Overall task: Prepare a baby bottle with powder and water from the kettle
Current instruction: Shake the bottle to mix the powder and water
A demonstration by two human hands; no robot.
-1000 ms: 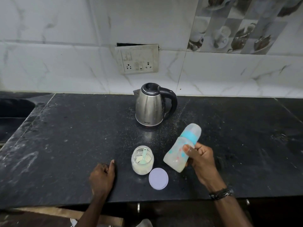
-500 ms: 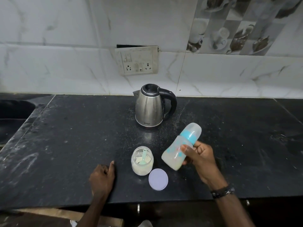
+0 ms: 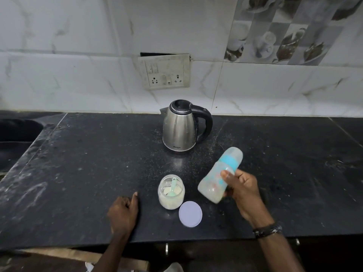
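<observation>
My right hand [image 3: 242,190] grips a capped baby bottle [image 3: 215,180] with a blue ring, tilted with its cap up and to the right, above the black counter [image 3: 78,173]. To its left stands an open glass jar of powder [image 3: 171,192] with a green scoop inside. The jar's pale lid [image 3: 190,213] lies flat just in front of it. A steel kettle [image 3: 181,132] with a black handle stands farther back by the wall. My left hand [image 3: 123,213] rests on the counter left of the jar, fingers loosely curled, holding nothing.
A wall socket plate [image 3: 165,72] sits on the tiles behind the kettle. A dark sink [image 3: 17,132] lies at the far left. The counter's front edge runs just below my wrists, with cabinet handles [image 3: 166,249] under it.
The bottle in my right hand has shifted slightly and looks blurred, as if being shaken. My left hand has stayed put on the counter.
</observation>
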